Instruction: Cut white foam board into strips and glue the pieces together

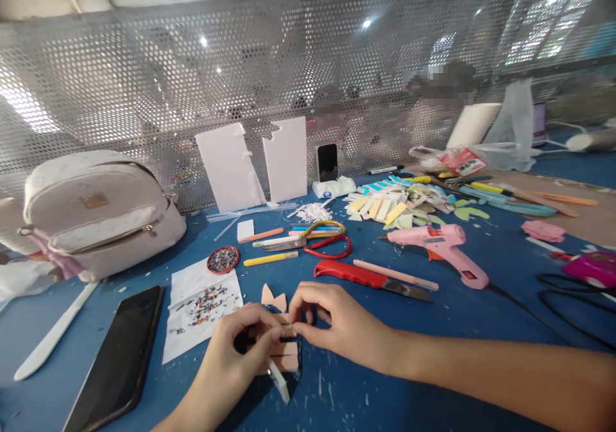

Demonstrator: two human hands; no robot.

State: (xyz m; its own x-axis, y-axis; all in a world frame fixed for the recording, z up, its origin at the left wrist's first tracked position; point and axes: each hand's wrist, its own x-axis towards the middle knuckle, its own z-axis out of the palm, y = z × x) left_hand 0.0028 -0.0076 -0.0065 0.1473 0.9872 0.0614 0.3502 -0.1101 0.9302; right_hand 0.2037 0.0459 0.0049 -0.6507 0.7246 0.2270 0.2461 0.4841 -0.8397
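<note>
Both hands pinch a small peach-and-black craft piece at six o'clock on the blue table. The left hand presses its fingertips on the front, and the right hand nips the top edge. This looks like a pressing-on step, and further work would call for a steady hold and fine pressure. The piece has two pointed tabs on top and a white strip below. Sequin-strewn paper lies at ten o'clock of it, and a red knife at one.

Observed left hand and right hand: both bare, fingers slim, nails short. Also bare: right forearm, along its whole visible length to frame edge; left forearm, only a short stretch in view.
</note>
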